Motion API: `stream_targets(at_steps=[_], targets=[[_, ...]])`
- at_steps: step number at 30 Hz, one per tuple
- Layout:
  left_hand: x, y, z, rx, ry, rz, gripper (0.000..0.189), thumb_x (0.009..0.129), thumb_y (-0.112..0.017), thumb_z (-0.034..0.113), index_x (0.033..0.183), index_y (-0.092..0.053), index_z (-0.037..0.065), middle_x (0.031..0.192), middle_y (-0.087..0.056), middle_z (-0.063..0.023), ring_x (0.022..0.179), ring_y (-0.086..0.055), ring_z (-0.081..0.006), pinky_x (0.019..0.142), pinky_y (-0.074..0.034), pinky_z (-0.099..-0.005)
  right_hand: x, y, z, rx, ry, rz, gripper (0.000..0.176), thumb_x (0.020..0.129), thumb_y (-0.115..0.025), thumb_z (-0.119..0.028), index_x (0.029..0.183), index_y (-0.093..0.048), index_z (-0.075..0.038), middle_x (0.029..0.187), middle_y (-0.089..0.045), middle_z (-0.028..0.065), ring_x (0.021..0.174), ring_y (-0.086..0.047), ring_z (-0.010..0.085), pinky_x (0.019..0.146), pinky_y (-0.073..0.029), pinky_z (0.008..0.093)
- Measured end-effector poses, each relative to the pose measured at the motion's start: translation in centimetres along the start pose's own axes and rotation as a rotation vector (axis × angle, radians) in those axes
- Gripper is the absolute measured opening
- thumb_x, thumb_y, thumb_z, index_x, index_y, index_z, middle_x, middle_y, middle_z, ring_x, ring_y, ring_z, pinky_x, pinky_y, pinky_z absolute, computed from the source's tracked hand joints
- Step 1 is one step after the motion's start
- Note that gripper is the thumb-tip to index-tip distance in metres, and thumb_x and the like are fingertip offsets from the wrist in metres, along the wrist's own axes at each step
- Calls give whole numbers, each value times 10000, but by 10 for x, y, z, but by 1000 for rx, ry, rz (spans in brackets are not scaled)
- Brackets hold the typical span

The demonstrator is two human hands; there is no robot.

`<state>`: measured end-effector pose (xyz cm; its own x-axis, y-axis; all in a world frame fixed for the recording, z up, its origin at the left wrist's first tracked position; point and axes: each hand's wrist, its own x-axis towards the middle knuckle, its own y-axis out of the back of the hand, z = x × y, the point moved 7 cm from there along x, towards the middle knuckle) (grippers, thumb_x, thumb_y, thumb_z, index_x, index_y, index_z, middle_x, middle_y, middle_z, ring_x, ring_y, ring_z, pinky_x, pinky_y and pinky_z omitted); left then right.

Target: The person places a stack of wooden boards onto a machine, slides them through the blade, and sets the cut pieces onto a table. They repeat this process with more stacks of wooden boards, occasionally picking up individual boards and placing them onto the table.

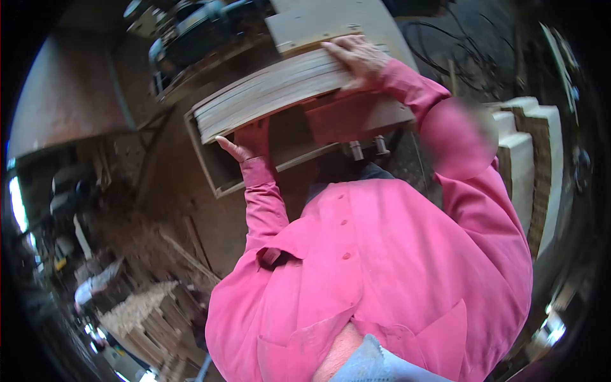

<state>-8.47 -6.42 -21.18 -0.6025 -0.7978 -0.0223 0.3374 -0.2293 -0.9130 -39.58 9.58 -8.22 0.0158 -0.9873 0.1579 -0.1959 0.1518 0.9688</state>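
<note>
A stack of long, pale wooden boards (pixel 273 89) lies at a slant in front of me, its layered edges facing up. My right hand (pixel 359 58) grips the right end, with fingers over the top edge. Toward the left end, my left hand (pixel 237 150) supports the lower edge; its thumb shows against the boards and its other fingers are mostly hidden beneath. Below the stack is a wooden frame (pixel 219 190), open in the middle. A reddish machine part (pixel 350 120) sits under the boards near my right hand.
A pale machine table (pixel 318 22) adjoins the stack's far right end. Stacked timber (pixel 544 172) stands at right, and more cut wood (pixel 159 321) at lower left. Black cables (pixel 445 48) lie on the floor. A blue-grey machine (pixel 207 28) is at the top left.
</note>
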Motion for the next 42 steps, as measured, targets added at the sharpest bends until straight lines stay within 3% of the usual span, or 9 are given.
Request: stream_targets(at_steps=[5,10,13,20,29,31,32,35,42], targets=[[-2,57,120,486,-53,493,1097,898,-506,866,1663,-293,110,1692,-343,-168,1577,-278,-357,1267,-148,-687,-2,-3,3,-6,-29,-12,1190,689,-864,-649,1594,-404,-29,1469,-506,208,1412,-452,396,1194,-341,508],[56,-2,153,977,98,330,932,1064,-336,719,1607,-358,-38,1645,-430,-181,1504,-430,-260,1261,-278,-369,-3,1,-2,-48,-6,22,1188,690,-846,-689,1564,-430,0,1451,-529,223,1371,-497,411,1180,-361,506],[69,-19,131,999,247,201,877,1065,-378,709,1571,-450,-4,1602,-475,-138,1475,-440,-232,1241,-298,-339,-7,4,2,-45,-23,18,1193,682,-844,-710,1544,-449,15,1442,-541,231,1357,-520,412,1181,-359,500],[68,-25,129,1324,144,201,834,1087,-383,654,1618,-376,11,1720,-300,-147,1606,-211,-236,1305,-85,-365,-9,-4,-4,-31,-87,18,1188,707,-818,-727,1542,-441,28,1456,-523,227,1408,-468,403,1231,-286,539],[55,-23,142,1367,253,447,902,1076,-459,637,1671,-213,5,1744,-214,-191,1623,-182,-289,1311,-105,-401,-27,0,-12,-93,-139,-40,1354,675,-728,-862,1618,-328,23,1635,-340,296,1575,-247,448,1297,-124,584],[55,-20,147,1482,68,471,851,1064,-518,629,1616,-368,-1,1496,-587,-118,1247,-565,-164,1088,-409,-313,-30,3,-9,-73,-135,-38,1351,672,-748,-841,1619,-325,25,1645,-322,305,1577,-239,456,1297,-121,585],[53,-24,143,1487,113,468,859,1075,-508,607,1627,-328,-26,1631,-449,-170,1484,-431,-228,1225,-307,-364,-30,4,-12,-62,-114,-42,1350,669,-769,-820,1620,-321,27,1655,-305,313,1580,-231,464,1297,-119,587],[51,-31,139,1448,120,483,863,1083,-494,593,1630,-300,-46,1704,-317,-197,1599,-259,-258,1292,-197,-399,-29,2,-12,-76,-117,-32,1347,667,-794,-790,1621,-314,30,1657,-304,315,1578,-236,470,1299,-122,584],[60,-8,152,1333,137,425,800,1097,-464,581,1658,-290,37,1702,-334,-178,1587,-284,-281,1297,-183,-403,-29,-2,-15,-103,-117,-22,1344,664,-815,-768,1619,-310,32,1650,-315,317,1568,-258,473,1298,-144,579]])
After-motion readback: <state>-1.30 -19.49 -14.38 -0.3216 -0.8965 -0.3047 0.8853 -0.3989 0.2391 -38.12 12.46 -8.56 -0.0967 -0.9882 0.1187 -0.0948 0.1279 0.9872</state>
